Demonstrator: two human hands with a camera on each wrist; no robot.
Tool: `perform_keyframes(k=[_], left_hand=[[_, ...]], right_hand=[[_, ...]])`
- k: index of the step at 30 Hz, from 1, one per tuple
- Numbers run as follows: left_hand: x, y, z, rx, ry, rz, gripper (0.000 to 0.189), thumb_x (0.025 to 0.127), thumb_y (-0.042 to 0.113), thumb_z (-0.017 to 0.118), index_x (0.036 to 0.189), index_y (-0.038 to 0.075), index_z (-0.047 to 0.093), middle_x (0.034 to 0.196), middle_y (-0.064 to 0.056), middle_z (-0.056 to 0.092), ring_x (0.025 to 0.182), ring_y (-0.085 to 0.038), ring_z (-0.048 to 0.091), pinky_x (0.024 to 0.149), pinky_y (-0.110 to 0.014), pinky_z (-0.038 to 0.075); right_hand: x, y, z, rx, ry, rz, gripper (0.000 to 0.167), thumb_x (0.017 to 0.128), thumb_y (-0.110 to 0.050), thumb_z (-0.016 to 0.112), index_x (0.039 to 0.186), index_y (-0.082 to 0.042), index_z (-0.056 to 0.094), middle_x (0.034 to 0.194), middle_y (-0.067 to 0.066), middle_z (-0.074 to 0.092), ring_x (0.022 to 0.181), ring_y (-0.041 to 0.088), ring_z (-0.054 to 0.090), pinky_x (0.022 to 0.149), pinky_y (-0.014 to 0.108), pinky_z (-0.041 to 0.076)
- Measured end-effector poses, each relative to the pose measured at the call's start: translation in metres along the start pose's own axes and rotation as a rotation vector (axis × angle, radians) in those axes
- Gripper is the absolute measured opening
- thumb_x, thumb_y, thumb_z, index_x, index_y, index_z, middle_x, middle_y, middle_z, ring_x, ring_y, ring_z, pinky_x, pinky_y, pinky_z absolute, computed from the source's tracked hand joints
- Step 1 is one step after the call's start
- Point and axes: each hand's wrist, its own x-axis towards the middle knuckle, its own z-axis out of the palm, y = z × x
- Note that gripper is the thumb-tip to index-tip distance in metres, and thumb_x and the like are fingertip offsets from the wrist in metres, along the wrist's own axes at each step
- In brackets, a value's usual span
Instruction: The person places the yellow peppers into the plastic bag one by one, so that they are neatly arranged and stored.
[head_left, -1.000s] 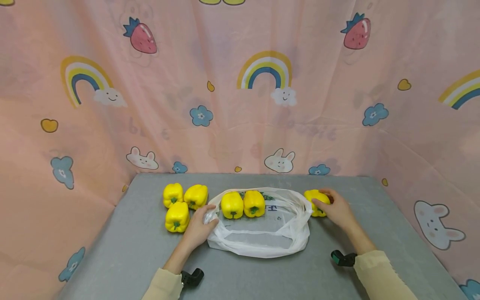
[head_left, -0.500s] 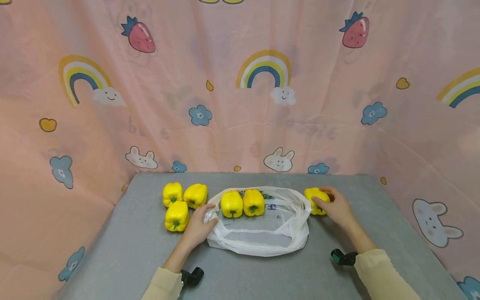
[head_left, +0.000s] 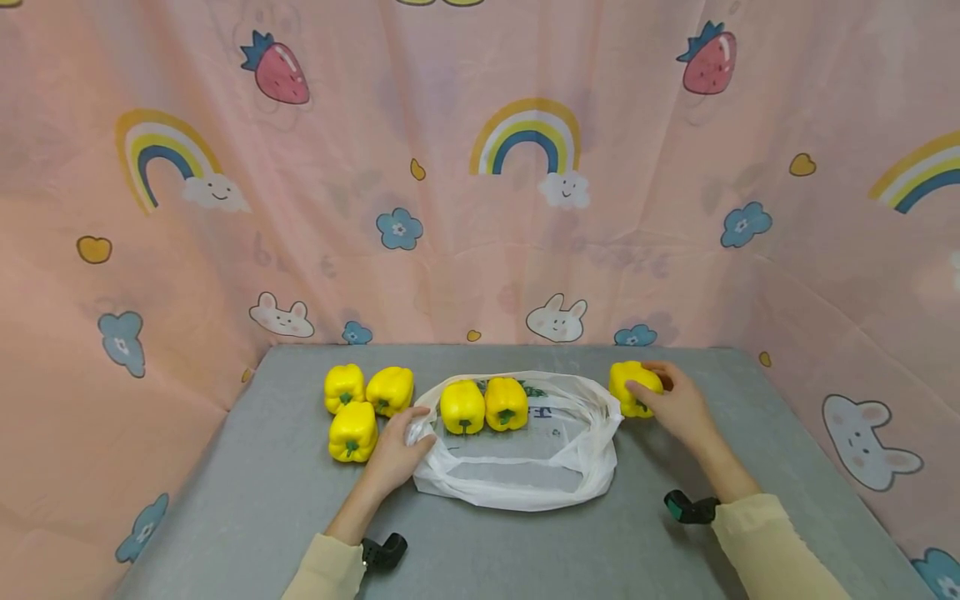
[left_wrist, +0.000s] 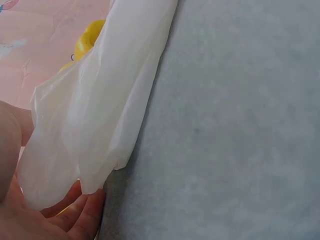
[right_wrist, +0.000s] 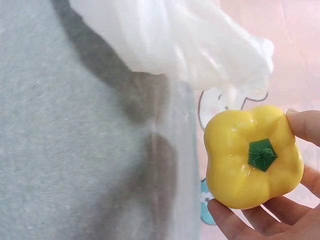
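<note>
A white plastic bag (head_left: 517, 498) lies with its mouth spread in the middle of the table. Two yellow bell peppers (head_left: 462, 407) sit side by side inside it. My left hand (head_left: 397, 454) holds the bag's left rim, with the plastic (left_wrist: 100, 100) between thumb and fingers in the left wrist view. Just beyond the bag's right side, my right hand (head_left: 678, 408) grips another yellow bell pepper (head_left: 628, 387) between thumb and fingers. The right wrist view shows this bell pepper (right_wrist: 230, 165) with its green stem towards the camera, off the table.
Several more yellow bell peppers (head_left: 352, 432) stand grouped left of the bag, close to the left hand. The grey table (head_left: 525, 558) ends at a pink patterned curtain (head_left: 480, 275) at the back and sides. Each wrist carries a black device (head_left: 690, 507).
My right hand has raised its bell pepper slightly up and away from the table. The left hand and the bag stay in place.
</note>
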Motion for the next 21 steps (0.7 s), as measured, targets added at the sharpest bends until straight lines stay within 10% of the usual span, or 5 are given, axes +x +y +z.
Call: perform_keyframes(k=[21], left_hand=[[0.002, -0.002, 0.001, 0.008, -0.004, -0.005, 0.044, 0.098, 0.020, 0.068, 0.140, 0.014, 0.058, 0.149, -0.016, 0.048, 0.138, -0.036, 0.043, 0.113, -0.064, 0.030]], right_hand=[[-0.013, -0.040, -0.011, 0.038, 0.080, -0.064, 0.072, 0.099, -0.047, 0.063, 0.150, -0.001, 0.042, 0.142, 0.029, 0.049, 0.123, 0.046, 0.048, 0.096, 0.058, 0.049]])
